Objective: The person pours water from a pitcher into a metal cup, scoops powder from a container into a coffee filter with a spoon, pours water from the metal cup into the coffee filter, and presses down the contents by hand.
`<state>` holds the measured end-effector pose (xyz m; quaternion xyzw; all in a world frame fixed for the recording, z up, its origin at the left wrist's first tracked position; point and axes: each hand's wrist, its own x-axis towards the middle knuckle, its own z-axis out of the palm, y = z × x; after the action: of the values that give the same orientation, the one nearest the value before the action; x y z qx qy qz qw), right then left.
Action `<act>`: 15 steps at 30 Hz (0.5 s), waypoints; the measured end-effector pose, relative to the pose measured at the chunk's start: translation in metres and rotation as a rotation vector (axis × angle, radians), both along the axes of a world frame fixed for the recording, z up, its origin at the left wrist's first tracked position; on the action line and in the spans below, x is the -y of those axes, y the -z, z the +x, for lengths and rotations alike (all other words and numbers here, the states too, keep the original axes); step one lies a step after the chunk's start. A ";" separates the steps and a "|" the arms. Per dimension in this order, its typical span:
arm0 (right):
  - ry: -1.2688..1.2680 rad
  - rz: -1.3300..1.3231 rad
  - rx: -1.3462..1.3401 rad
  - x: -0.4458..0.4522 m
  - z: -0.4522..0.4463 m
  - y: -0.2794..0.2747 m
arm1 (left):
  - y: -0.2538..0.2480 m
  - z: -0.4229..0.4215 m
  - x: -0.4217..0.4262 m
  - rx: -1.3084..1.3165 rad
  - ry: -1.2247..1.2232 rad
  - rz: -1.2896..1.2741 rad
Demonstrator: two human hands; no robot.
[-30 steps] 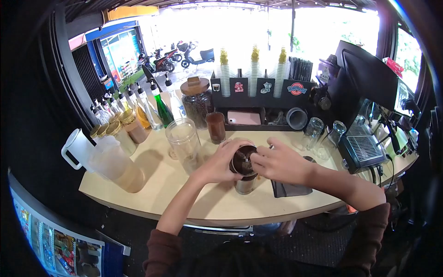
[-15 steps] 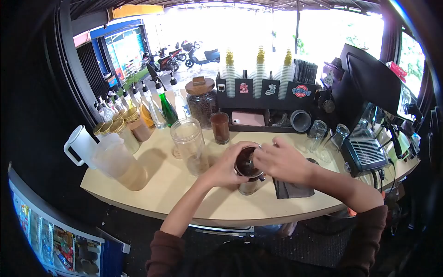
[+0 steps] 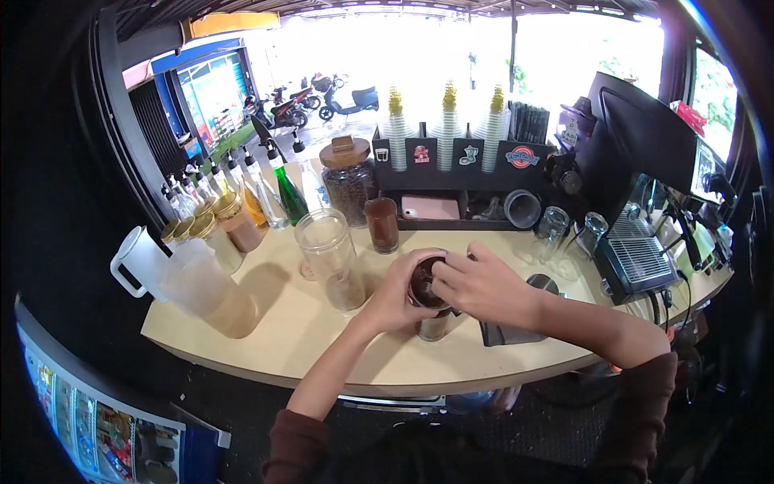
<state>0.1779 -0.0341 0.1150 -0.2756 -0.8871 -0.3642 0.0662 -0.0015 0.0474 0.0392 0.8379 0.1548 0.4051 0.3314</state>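
Note:
My left hand [image 3: 393, 294] is wrapped around the side of a round cup with dark brown contents [image 3: 422, 284]. Under it shows the lower part of a clear glass [image 3: 435, 327]; whether the two are one piece I cannot tell. Over the cup's mouth, my right hand [image 3: 488, 282] is closed with its fingertips at the opening; whatever they pinch is hidden. Left of the hands stands a tall clear container [image 3: 326, 242], and behind them a glass of brown drink [image 3: 382, 227]. A dark cloth [image 3: 516, 334] lies beneath my right forearm.
Pitchers [image 3: 214, 294], lidded jars [image 3: 211, 242] and pump bottles [image 3: 288, 189] line the left side. At the back are a bean jar [image 3: 348, 189] and a black cup organizer [image 3: 447, 169]. Upturned glasses [image 3: 552, 230] and a coffee machine [image 3: 637, 266] occupy the right.
My right hand has shifted slightly left and down over the cup's mouth. My left hand keeps its hold. The whole view has moved a little.

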 end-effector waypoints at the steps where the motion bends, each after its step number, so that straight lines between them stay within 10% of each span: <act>1: 0.049 0.021 -0.047 -0.002 0.000 -0.001 | 0.001 0.001 0.002 0.000 0.003 -0.001; 15: 0.406 -0.230 -0.252 0.029 -0.010 0.004 | 0.003 0.019 0.011 0.117 -0.500 0.295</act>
<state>0.1680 -0.0629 0.1112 -0.4970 -0.8339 -0.2298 0.0699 0.0179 0.0367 0.0361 0.7882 0.2768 0.5397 0.1044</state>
